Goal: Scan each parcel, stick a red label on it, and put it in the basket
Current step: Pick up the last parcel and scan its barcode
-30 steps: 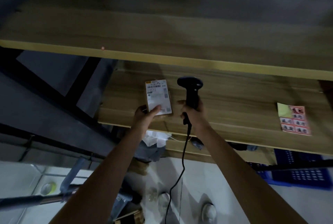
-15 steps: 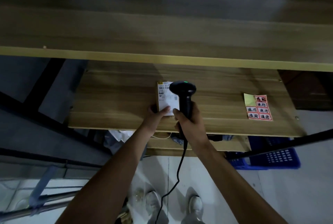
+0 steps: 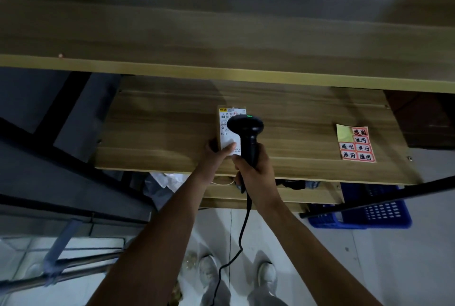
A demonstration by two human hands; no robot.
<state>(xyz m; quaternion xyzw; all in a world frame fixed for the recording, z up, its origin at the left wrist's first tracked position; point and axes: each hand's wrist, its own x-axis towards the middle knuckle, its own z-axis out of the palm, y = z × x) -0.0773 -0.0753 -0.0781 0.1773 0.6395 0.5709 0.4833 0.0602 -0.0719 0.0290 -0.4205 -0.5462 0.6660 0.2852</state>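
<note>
- The scanner (image 3: 245, 130), gripped in the right hand (image 3: 256, 170), has swung from beside the parcel (image 3: 230, 130) to its 3 o'clock edge, its head now covering part of the white label.
- A green light now glows on the scanner head.
- The left hand (image 3: 216, 155), holding the parcel, now touches the right hand.

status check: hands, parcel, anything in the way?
Left hand holds parcel on table. Right hand grips scanner over its label, green light on. Red label sheet untouched at right. No obstruction visible.
</note>
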